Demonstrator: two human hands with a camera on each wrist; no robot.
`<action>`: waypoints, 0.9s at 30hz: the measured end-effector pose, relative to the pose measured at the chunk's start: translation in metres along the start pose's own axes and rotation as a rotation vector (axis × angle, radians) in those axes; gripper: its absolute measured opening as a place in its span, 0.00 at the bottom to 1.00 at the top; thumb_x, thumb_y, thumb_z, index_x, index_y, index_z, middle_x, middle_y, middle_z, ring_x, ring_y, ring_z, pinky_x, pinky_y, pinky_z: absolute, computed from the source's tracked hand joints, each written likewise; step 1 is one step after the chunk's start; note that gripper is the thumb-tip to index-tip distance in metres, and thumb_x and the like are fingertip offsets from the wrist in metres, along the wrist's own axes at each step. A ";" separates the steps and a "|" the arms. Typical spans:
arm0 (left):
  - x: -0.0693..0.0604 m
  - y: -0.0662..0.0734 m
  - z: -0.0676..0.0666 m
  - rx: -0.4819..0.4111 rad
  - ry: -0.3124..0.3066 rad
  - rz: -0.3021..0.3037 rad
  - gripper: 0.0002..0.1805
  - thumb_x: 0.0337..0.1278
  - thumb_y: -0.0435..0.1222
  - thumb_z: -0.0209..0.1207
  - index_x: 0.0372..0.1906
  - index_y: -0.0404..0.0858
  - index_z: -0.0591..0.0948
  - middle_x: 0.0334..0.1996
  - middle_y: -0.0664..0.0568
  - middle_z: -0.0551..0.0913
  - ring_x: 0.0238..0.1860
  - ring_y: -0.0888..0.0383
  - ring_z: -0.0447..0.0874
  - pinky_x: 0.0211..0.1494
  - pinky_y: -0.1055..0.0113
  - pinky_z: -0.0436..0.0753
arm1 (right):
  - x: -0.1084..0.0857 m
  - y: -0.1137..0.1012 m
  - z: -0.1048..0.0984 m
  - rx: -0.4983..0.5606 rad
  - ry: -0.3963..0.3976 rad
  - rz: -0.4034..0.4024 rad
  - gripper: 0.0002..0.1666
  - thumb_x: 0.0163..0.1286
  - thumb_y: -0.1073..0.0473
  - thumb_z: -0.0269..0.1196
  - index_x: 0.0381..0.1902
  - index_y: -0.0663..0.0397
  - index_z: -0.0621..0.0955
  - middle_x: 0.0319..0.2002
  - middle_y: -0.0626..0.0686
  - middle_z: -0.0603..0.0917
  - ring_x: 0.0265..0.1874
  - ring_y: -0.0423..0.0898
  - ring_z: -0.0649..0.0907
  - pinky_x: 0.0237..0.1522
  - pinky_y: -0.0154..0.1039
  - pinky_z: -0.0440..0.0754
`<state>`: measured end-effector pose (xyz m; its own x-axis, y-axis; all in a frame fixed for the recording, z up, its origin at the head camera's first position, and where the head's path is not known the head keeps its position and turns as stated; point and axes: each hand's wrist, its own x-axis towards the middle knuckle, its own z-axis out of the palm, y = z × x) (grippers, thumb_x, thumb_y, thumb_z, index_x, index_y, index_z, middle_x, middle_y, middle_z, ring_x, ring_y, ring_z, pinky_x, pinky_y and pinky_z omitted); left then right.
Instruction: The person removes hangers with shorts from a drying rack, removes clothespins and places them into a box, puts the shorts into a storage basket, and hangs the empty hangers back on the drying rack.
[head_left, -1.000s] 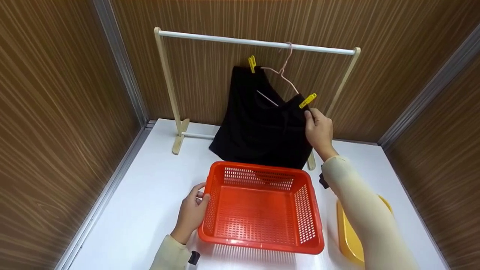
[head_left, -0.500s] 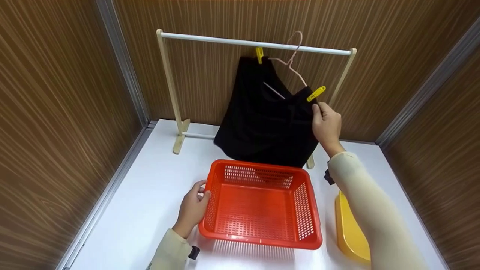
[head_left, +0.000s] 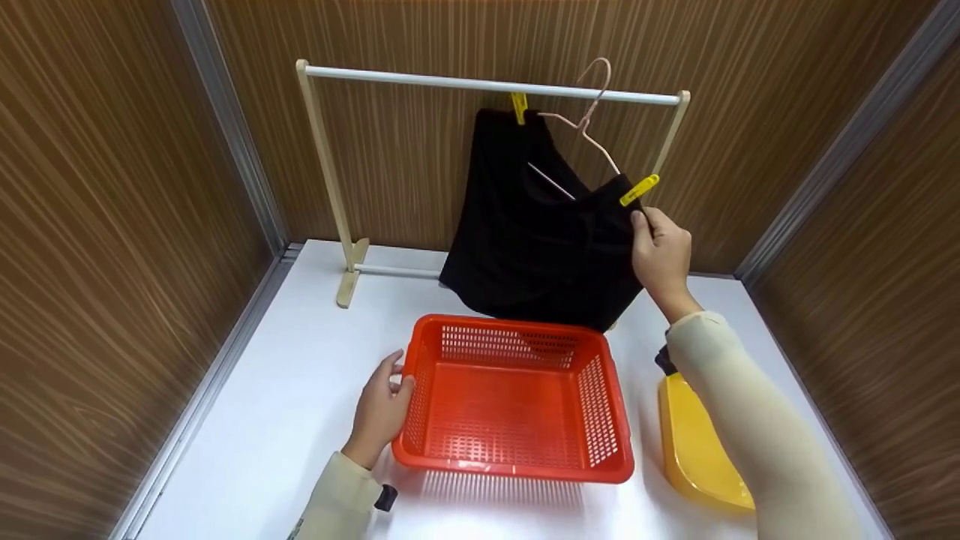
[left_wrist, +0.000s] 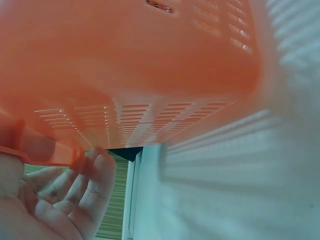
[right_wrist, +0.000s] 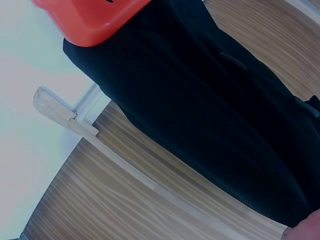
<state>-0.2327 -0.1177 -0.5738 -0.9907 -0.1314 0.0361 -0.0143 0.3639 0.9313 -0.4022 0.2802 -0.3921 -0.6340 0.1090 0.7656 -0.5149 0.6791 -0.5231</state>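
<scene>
My right hand [head_left: 664,253] pinches the edge of a black garment [head_left: 547,247] just under a yellow clip [head_left: 640,190]. A second yellow clip [head_left: 519,109] grips the garment's other upper corner. Inside the neckline is a pink wire hanger [head_left: 587,129], its hook at the rack's white bar [head_left: 450,81]; whether it rests on the bar I cannot tell. My left hand [head_left: 381,412] is at the left side of a red basket [head_left: 510,412], thumb on the rim; in the left wrist view its fingers [left_wrist: 97,187] lie against the outer wall. The garment's hem hangs behind the basket.
On the white table [head_left: 247,420], a yellow container [head_left: 697,450] stands at the right, partly under my right forearm. The rack's left wooden post [head_left: 326,165] stands at the back left. Wood-grain panels [head_left: 112,225] enclose the table at the back and sides.
My right hand has moved up and right, carrying the garment and hanger along. The hanger's hook has risen higher above the bar. My left hand stays at the basket, which looks slightly shifted in view.
</scene>
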 end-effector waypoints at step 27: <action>-0.004 -0.011 -0.005 -0.012 -0.011 -0.005 0.26 0.76 0.37 0.56 0.74 0.41 0.70 0.58 0.47 0.79 0.41 0.53 0.79 0.39 0.61 0.86 | -0.071 -0.031 -0.038 0.130 0.082 -0.027 0.07 0.74 0.72 0.61 0.39 0.72 0.86 0.34 0.66 0.88 0.32 0.28 0.78 0.39 0.24 0.72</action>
<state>-0.2284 -0.1260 -0.5820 -0.9920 -0.1229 0.0272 -0.0180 0.3524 0.9357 -0.3191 0.2792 -0.4161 -0.5724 0.1545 0.8053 -0.6046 0.5838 -0.5418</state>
